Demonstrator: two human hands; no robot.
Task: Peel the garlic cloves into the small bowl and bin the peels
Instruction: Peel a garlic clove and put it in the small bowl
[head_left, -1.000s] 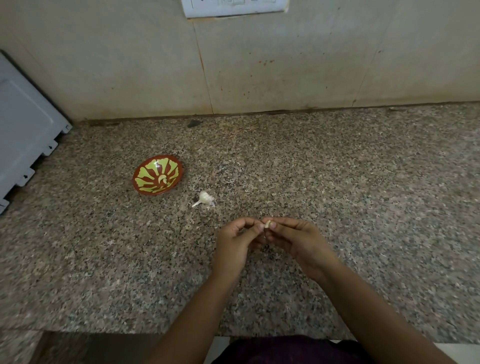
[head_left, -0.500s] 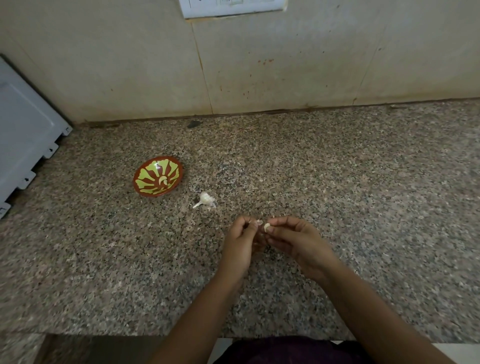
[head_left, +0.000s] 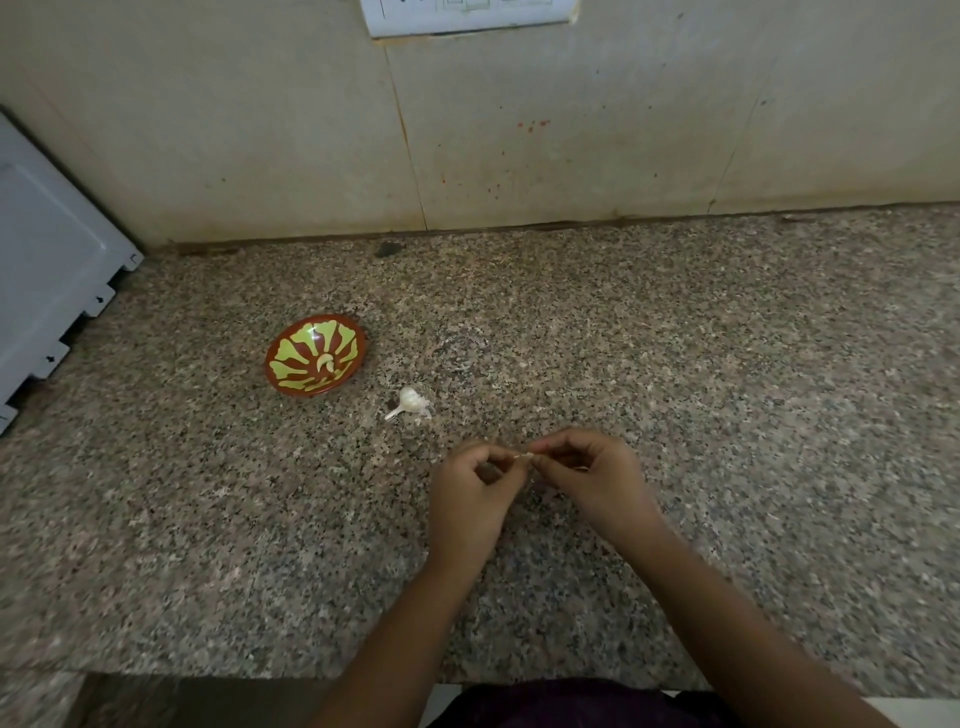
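Note:
A small red bowl (head_left: 291, 376) with a yellow-green leaf pattern stands on the granite counter, with a pale peeled clove (head_left: 325, 362) lying in its middle. A piece of garlic bulb with its stem (head_left: 409, 402) lies just right of the bowl. My left hand (head_left: 475, 488) and my right hand (head_left: 589, 480) meet fingertip to fingertip over the counter. Between them they pinch a small garlic clove (head_left: 523, 457), mostly hidden by the fingers.
A white appliance (head_left: 47, 291) stands at the left edge of the counter (head_left: 727, 389). The tiled wall (head_left: 519, 130) runs along the back, with a switch plate (head_left: 467, 15) at the top. The counter's front edge lies near my body.
My fingertips parted a little half a second ago, then came back together on the clove. Bowl and garlic bulb have not moved.

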